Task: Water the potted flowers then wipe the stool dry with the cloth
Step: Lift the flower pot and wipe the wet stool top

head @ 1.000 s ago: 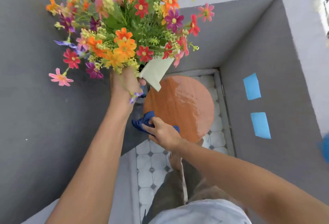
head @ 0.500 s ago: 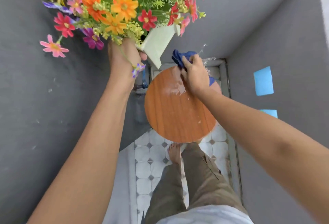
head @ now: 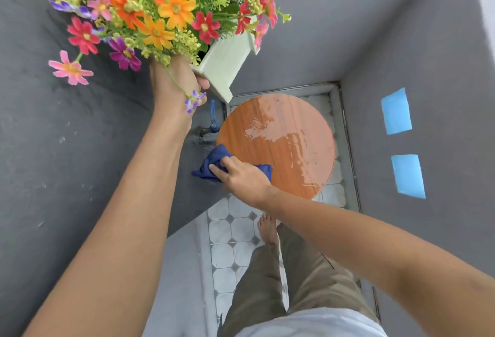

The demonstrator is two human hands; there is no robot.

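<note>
Left hand (head: pixel 175 83) grips the flower pot (head: pixel 223 64), raised. Right hand (head: pixel 242 177) fingers clench the cloth (head: pixel 211 164) on the stool (head: pixel 278 143) near edge.

Wet round stool (head: pixel 284 146), blue cloth (head: pixel 211 162), lifted flowers (head: pixel 166 15)

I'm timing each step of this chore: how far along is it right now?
Watering looks done: the left hand holds the flower pot up off the stool. Wiping is in hand: the right hand presses the blue cloth at the stool's near-left edge. Left: a wet sheen across the seat's middle and right.
</note>
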